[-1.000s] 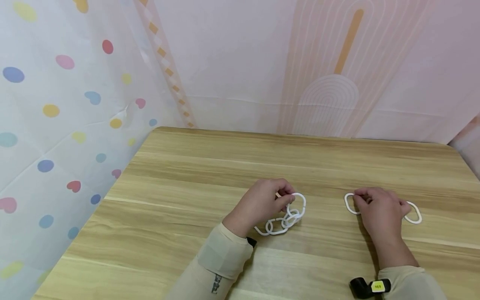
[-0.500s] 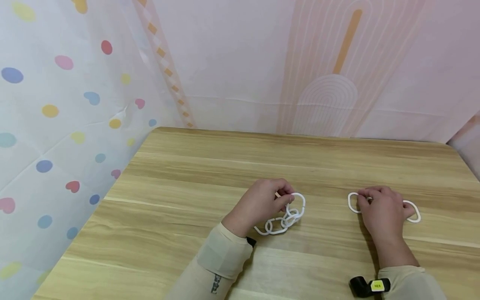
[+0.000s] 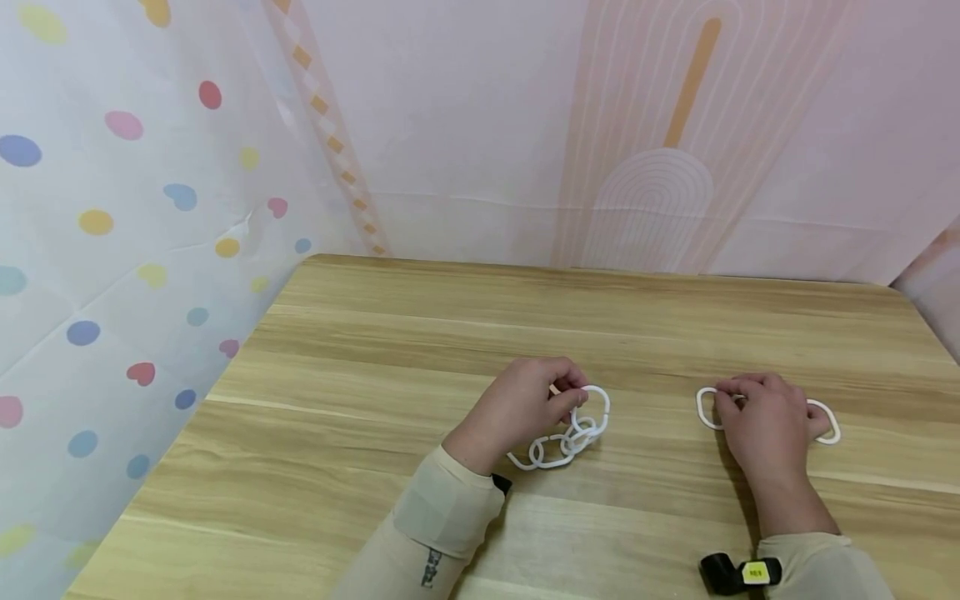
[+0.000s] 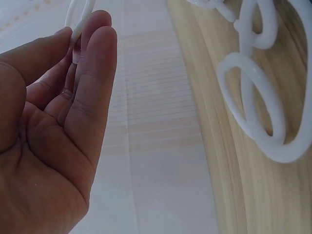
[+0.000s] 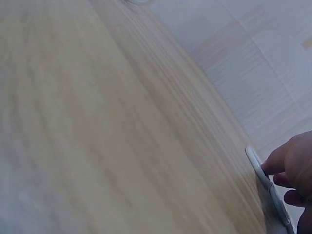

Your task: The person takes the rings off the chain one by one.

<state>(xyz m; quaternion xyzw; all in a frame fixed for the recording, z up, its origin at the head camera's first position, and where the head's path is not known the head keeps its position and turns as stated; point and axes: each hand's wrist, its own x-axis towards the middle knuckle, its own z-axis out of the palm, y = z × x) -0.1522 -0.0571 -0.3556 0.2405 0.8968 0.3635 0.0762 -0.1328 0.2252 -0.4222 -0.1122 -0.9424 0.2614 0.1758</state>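
My left hand (image 3: 525, 408) pinches the end link of a white plastic link chain (image 3: 555, 462) between thumb and fingertips. The pinched link stands up, while several joined links lie on the wooden table below it. In the left wrist view the left hand (image 4: 53, 107) holds that link at the top, and the chain (image 4: 287, 151) hangs large at the right. To the right, my right hand (image 3: 765, 425) pinches a white plastic link (image 3: 701, 408) low over the table. Another white link (image 3: 834, 423) shows beyond its far side; the hand hides whether the two are joined.
The wooden table (image 3: 360, 350) reaches back to a patterned curtain (image 3: 480, 150). A dotted curtain (image 3: 142, 292) runs along its left side. A black wrist camera (image 3: 738, 573) is strapped at the right sleeve.
Since a second ago my right hand and the link at its fingertips have shifted slightly to the right. My left hand keeps its hold on the chain in the same spot.
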